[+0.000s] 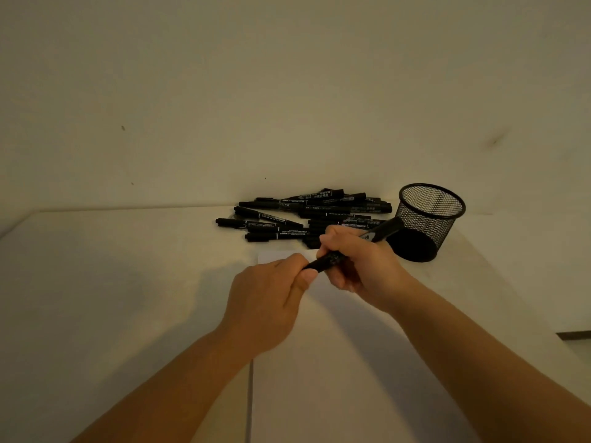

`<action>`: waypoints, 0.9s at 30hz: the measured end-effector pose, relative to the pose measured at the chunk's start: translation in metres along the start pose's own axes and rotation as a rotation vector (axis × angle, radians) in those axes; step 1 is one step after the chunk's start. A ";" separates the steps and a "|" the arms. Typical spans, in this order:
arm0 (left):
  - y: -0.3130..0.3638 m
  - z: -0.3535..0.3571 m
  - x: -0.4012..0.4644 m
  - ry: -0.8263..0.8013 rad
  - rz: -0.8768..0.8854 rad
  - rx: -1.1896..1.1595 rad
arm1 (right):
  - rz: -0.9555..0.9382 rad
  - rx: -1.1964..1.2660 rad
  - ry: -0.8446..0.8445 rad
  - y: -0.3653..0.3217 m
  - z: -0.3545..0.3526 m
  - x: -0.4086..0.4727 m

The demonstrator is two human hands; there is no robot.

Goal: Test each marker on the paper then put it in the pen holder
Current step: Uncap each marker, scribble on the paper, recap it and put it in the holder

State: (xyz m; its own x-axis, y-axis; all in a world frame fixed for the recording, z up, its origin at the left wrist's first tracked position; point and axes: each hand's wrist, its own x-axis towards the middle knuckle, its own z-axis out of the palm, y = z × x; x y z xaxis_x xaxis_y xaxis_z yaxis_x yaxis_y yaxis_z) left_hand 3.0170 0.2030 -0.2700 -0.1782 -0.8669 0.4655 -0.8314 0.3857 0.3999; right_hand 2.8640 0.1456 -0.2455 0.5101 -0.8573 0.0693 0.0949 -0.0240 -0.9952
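Note:
A black marker (380, 233) lies slanted across both my hands, its far end pointing up right toward the pen holder. My right hand (358, 263) is wrapped around its barrel. My left hand (271, 298) pinches the near end, where the cap sits; whether the cap is on or off is hidden by my fingers. Under my hands lies a white sheet of paper (271, 255), mostly covered. A black mesh pen holder (425, 219) stands upright to the right and looks empty. Several black markers (307, 215) lie in a heap behind my hands.
The white table (112, 282) meets a pale wall just behind the marker heap. A seam in the tabletop (250, 401) runs toward me between my forearms. At the far right the table's edge (572, 335) drops off.

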 end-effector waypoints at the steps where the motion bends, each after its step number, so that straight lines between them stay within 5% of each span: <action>1: 0.005 0.000 0.000 -0.005 -0.010 -0.059 | -0.009 -0.018 -0.041 -0.005 -0.003 -0.001; 10: 0.043 -0.017 -0.016 -0.247 -0.244 -0.862 | -0.071 -0.132 -0.256 -0.033 -0.017 -0.022; 15: 0.001 -0.052 -0.022 -0.302 -0.685 -1.336 | -0.142 0.189 0.064 -0.044 -0.045 -0.023; 18: -0.024 -0.054 -0.019 -0.145 -0.665 -1.103 | -0.140 -0.039 0.133 -0.038 -0.027 -0.017; 21: -0.033 -0.034 -0.015 -0.035 -0.475 -0.592 | -0.100 -0.266 0.115 -0.025 0.004 -0.004; 24: -0.046 -0.018 -0.015 -0.049 -0.328 -0.167 | 0.004 -0.387 0.219 -0.014 0.010 0.007; 27: -0.056 -0.008 -0.018 -0.118 -0.255 0.003 | 0.089 -0.381 0.245 0.000 0.018 0.018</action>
State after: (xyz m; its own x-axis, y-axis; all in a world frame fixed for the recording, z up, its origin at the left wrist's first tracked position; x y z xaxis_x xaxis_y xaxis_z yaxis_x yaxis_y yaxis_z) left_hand 3.0713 0.1996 -0.2945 -0.0228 -0.9667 0.2550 -0.8589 0.1495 0.4899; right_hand 2.8888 0.1398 -0.2430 0.2807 -0.9597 0.0094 -0.2847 -0.0926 -0.9541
